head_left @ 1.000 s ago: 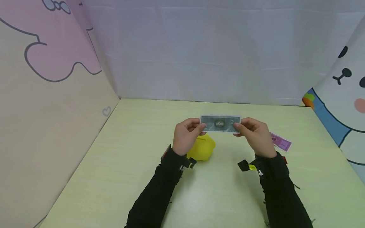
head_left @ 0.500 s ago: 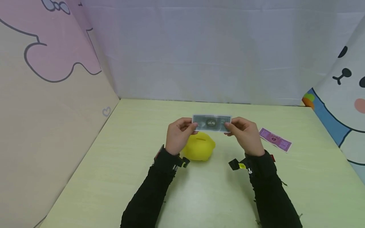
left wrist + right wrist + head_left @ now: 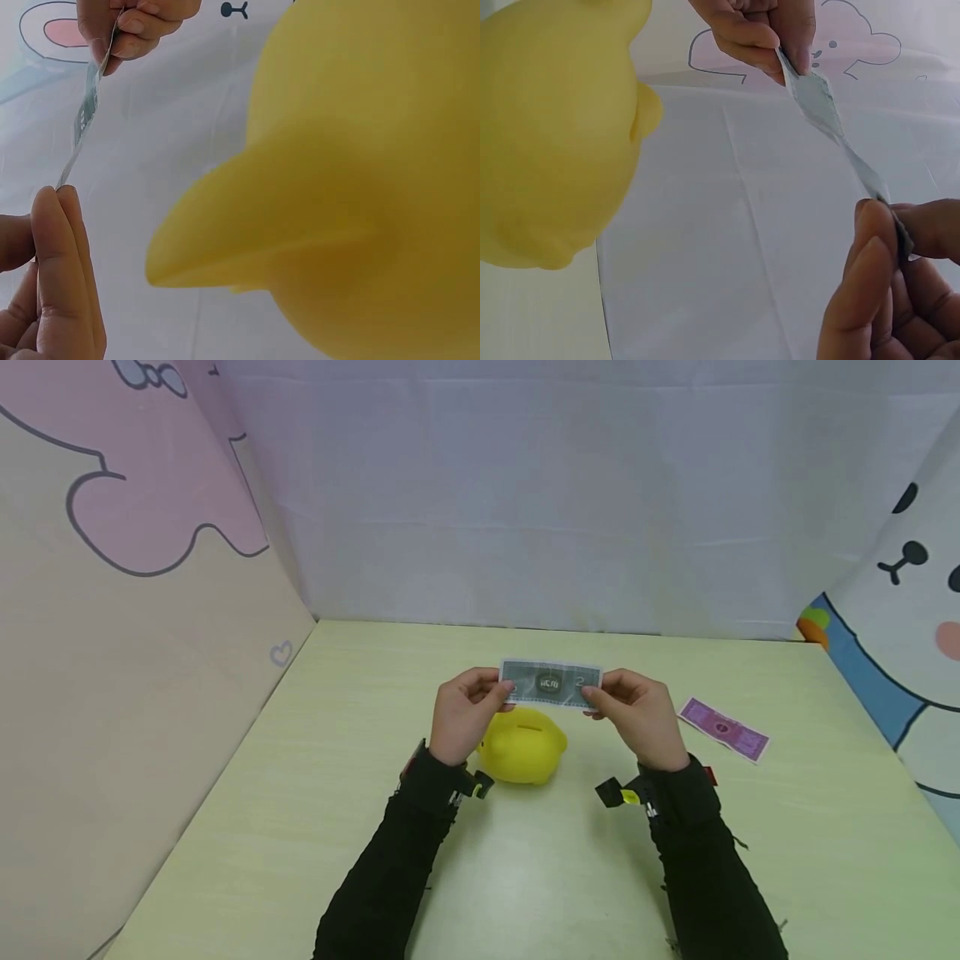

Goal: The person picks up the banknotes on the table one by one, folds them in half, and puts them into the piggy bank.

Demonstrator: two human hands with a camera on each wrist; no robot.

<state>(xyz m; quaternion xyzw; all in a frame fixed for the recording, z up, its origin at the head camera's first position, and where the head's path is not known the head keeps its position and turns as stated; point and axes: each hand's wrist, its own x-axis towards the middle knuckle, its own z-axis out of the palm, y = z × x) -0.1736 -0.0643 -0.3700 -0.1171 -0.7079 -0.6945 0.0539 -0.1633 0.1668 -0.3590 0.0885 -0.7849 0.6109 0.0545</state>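
A grey-green banknote (image 3: 550, 683) marked with a 2 is stretched between both hands, above and just behind the yellow piggy bank. My left hand (image 3: 463, 717) pinches its left end between thumb and fingers. Its right end is pinched by my right hand (image 3: 637, 717). Seen from the right wrist, the banknote (image 3: 815, 103) looks edge-on and slightly twisted. The yellow piggy bank (image 3: 522, 747) stands on the table below, its top slot showing in the head view. In the left wrist view the piggy bank (image 3: 360, 187) fills much of the right side.
A pink-purple banknote (image 3: 725, 729) lies flat on the pale table (image 3: 337, 793), right of my right hand. A white sheet (image 3: 487, 502) hangs behind the table. Printed cartoon panels stand at the left and right sides.
Both hands have moved left together with the grey-green banknote, which is now above the piggy bank. More of the piggy bank and of the pink-purple banknote shows.
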